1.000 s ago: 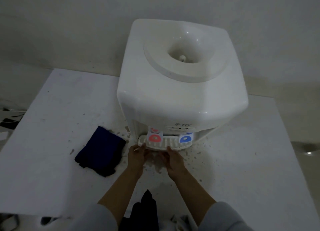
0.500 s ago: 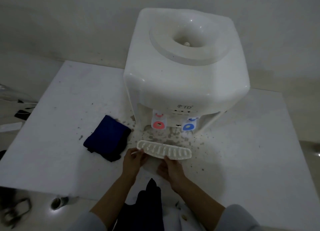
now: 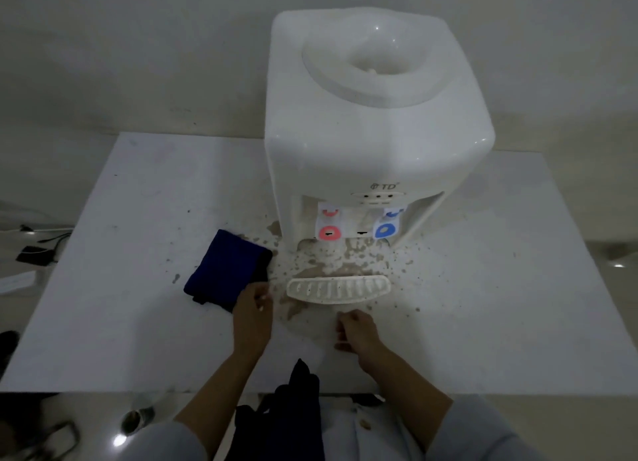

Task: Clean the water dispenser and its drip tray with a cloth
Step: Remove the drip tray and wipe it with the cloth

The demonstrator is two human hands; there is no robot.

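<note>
In the head view, the white water dispenser is seen standing at the far side of the white desk. The drip tray has been taken out and is laid flat on the desk, just in front of the dispenser, among many brown spots. The dark blue cloth is folded and lies to the left of the tray, a little apart from it.

The left hand is placed at the near right corner of the cloth, with its fingers curled (whether the cloth is touched cannot be told). The right hand is held just near of the tray, with its fingers loosely curled and nothing held in them.

The step in hand is judged to be picking up the cloth. Next, the cloth needs to be gripped and brought over to the tray, while the tray is likely kept steady by the other hand.

Much open room is left on the desk at the left and right. The near edge of the desk is close to the arms, so the tray should be kept away from it.
</note>
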